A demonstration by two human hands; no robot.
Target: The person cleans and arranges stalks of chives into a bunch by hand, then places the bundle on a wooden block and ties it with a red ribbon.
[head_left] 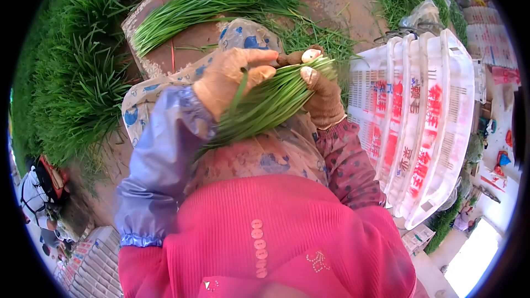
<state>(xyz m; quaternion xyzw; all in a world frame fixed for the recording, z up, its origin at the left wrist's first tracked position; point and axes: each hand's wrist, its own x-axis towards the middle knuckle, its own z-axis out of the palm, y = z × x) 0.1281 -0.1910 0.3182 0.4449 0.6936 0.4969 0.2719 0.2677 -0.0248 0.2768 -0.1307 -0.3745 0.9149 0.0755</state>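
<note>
My right hand [324, 96], in a brown knitted glove with bare fingertips, is wrapped round the pale end of a bunch of long green blades [265, 105]. The bunch slants down to the left over my lap. My left hand [229, 77], in a tan glove, is over the bunch's upper left side, its index finger and thumb pointing toward my right hand. A loose, blurred green blade [237, 96] passes along its palm and seems held there; the other fingers are hidden.
Ahead lies a pile of cut green blades [204, 8] on a low board [165, 58]. Growing plants [72, 77] stand at the left. Stacked white crates [411, 116] with red print are close on my right. Cut scraps [314, 38] litter the ground beyond my hands.
</note>
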